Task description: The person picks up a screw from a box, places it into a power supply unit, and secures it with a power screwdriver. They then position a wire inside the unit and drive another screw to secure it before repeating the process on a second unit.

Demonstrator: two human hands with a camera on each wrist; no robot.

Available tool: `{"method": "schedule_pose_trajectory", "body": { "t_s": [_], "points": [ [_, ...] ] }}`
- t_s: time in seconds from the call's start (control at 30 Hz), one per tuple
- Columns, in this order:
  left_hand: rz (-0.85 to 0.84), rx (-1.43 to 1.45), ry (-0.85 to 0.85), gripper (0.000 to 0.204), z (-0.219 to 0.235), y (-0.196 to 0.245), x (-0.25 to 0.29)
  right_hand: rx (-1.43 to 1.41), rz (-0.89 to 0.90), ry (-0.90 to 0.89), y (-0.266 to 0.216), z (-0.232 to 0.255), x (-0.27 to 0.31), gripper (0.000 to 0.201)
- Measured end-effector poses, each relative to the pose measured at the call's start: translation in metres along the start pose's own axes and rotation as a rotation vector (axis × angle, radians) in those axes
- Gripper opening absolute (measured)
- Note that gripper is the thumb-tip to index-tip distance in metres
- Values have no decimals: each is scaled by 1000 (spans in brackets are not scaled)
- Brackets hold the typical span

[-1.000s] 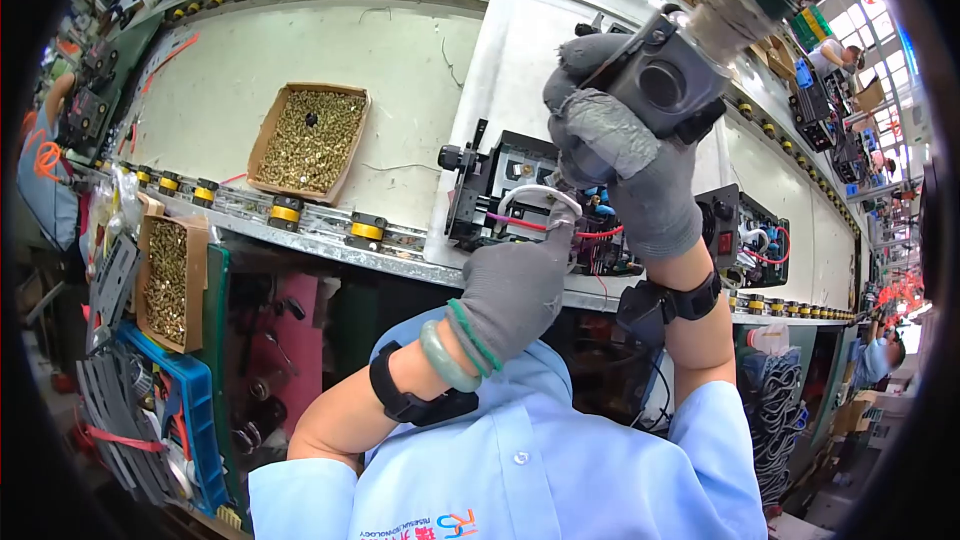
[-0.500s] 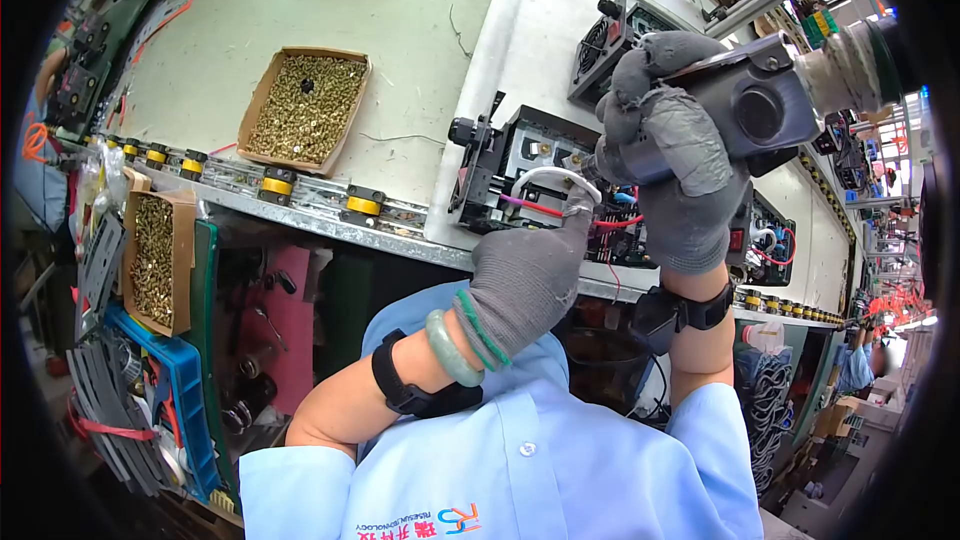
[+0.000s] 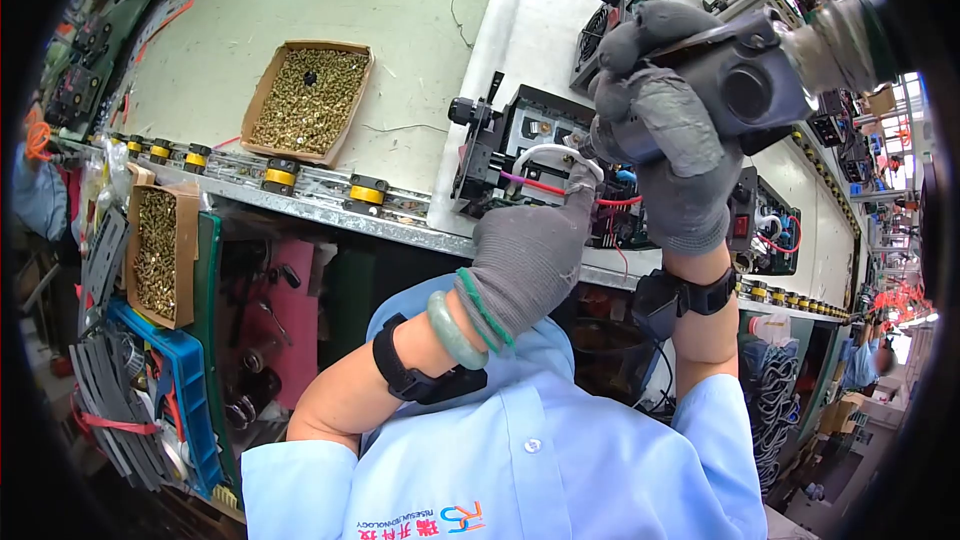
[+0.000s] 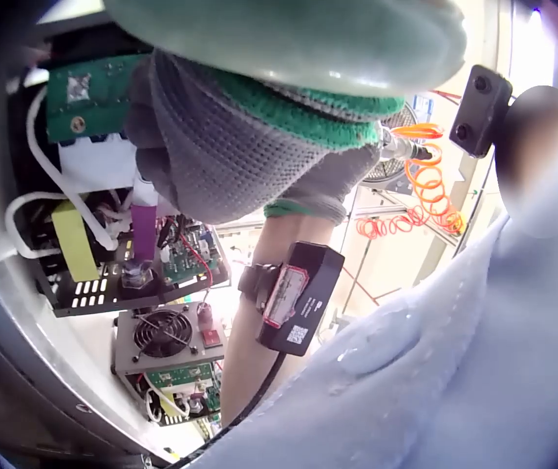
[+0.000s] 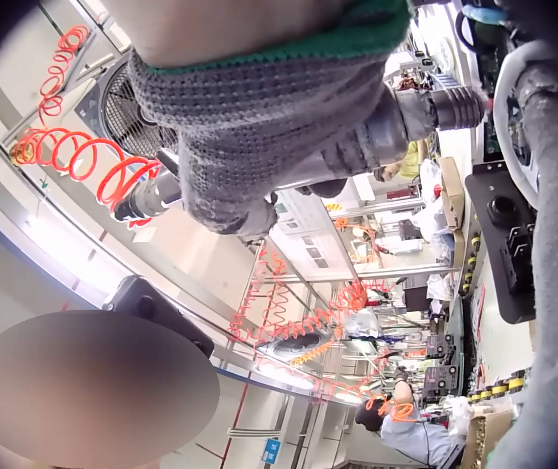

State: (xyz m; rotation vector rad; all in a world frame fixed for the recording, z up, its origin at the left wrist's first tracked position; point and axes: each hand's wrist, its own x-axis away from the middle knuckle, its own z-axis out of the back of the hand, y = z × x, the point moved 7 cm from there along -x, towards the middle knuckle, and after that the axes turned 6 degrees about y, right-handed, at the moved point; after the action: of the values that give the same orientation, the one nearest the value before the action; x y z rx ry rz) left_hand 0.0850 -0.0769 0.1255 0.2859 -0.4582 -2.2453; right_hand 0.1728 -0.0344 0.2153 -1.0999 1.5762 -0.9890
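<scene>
In the head view my gloved right hand (image 3: 680,130) grips a dark power screwdriver (image 3: 748,90) whose tip points down-left into a black metal chassis (image 3: 530,112). My gloved left hand (image 3: 530,250) reaches in from the near side, its index finger stretched out to a thick white cable (image 3: 540,153), right by the driver tip. In the right wrist view this cable arcs around that fingertip. A red wire (image 3: 540,186) with a purple sleeve (image 4: 142,233) runs beside it. The left thumb is hidden, and I cannot tell whether it pinches the cable.
A cardboard box of brass-coloured small parts (image 3: 310,100) lies on the bench to the left. Another box of them (image 3: 155,260) stands below. Another open unit with red and white wires (image 3: 765,225) sits at right. Yellow-black rollers (image 3: 366,192) line the bench edge.
The driver and right hand shifted right and tilted flatter in the first half second, then moved slightly back left. The left index finger stays at the white cable throughout. The head view shifted slightly.
</scene>
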Motion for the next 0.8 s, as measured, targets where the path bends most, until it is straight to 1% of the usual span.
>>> {"method": "schedule_pose_trajectory", "body": {
  "t_s": [0.03,0.07,0.1,0.17,0.23,0.27,0.33,0.37,0.43,0.47,0.5,0.53,0.6,0.63,0.67,0.7,0.8],
  "points": [
    [3,22,40,57,2,-1,-2,-25,56,32,-6,7,1,44],
    [4,21,42,57,3,-2,-3,-94,105,-4,-15,6,1,46],
    [-6,17,51,57,4,-2,-4,-165,151,-45,-24,5,2,48],
    [-12,13,59,57,3,-2,-2,-230,213,-185,-63,-7,8,50],
    [-27,67,85,56,1,-2,1,-175,241,-221,-90,-1,16,51],
    [-27,67,91,56,1,-2,6,-112,209,-349,-97,-1,22,45],
    [22,414,207,52,11,-8,21,-40,184,-487,-100,-10,37,39],
    [88,656,168,49,12,-18,27,-65,263,-356,-103,-5,45,35],
    [59,698,186,46,14,-26,27,-108,320,-127,-96,9,61,37],
    [36,743,198,44,14,-27,27,-115,318,-84,-89,9,65,40],
    [-121,535,453,35,23,-17,27,-122,315,-40,-82,10,69,42],
    [-121,538,450,35,18,-19,25,-129,312,4,-75,10,74,45],
    [-2,1044,444,33,13,-34,15,-106,298,63,-66,17,74,49],
    [-181,1020,403,31,28,-28,18,-92,299,84,-65,20,73,50],
    [-193,1024,389,31,26,-27,13,-78,300,105,-63,22,71,50],
    [-176,1164,512,31,29,-32,11,-103,292,147,-62,25,71,50],
    [34,1532,312,31,22,-34,20,-142,288,159,-62,32,68,49]
  ]
}}
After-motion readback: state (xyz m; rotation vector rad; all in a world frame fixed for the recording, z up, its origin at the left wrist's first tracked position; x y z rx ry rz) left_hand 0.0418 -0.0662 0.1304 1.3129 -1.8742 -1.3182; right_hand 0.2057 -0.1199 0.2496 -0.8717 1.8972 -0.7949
